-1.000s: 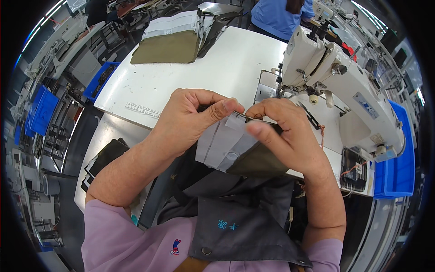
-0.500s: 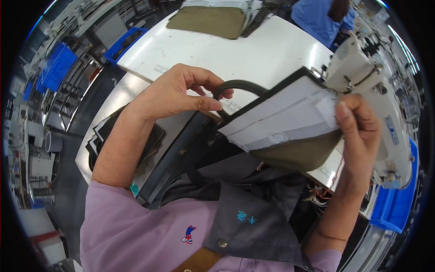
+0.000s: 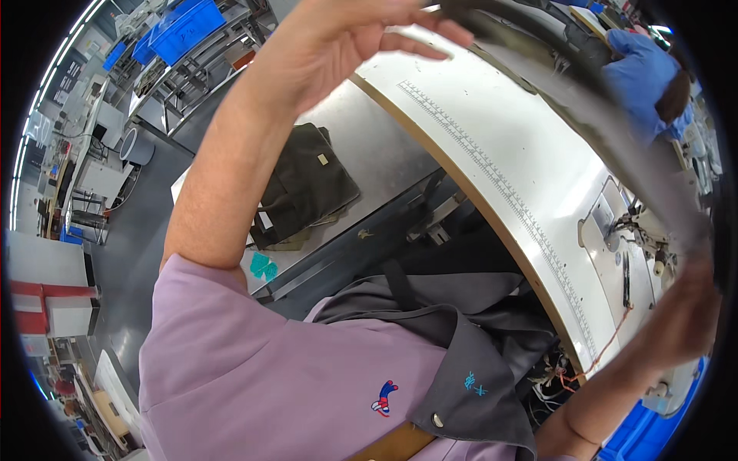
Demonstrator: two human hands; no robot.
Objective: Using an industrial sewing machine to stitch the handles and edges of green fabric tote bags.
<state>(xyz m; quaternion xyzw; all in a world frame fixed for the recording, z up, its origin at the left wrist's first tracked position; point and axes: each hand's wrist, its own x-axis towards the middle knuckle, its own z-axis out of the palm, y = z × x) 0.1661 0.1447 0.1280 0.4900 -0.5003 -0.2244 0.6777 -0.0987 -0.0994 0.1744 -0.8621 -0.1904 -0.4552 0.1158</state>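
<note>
An olive fabric panel with a pale lining is stretched out high on the right, smeared by motion. At its far left end, my left hand is raised with curled fingers closed on the dark edge; the fingertips are partly cut off by the upper rim. My right hand is at the panel's near right end, beside the sewing machine. It is blurred, but its fingers appear closed on that end. Below, the white worktable has ruler markings along its curved front edge.
Dark olive fabric pieces lie stacked on a metal side table, near a teal scrap. A person in blue is across the table. Blue bins stand far left, and another blue bin lower right. Loose wires hang under the table.
Both hands have moved apart, the left up and the right out to the right and down. The panel has swung up and away from over my lap, uncovering the worktable's edge and the machine bed.
</note>
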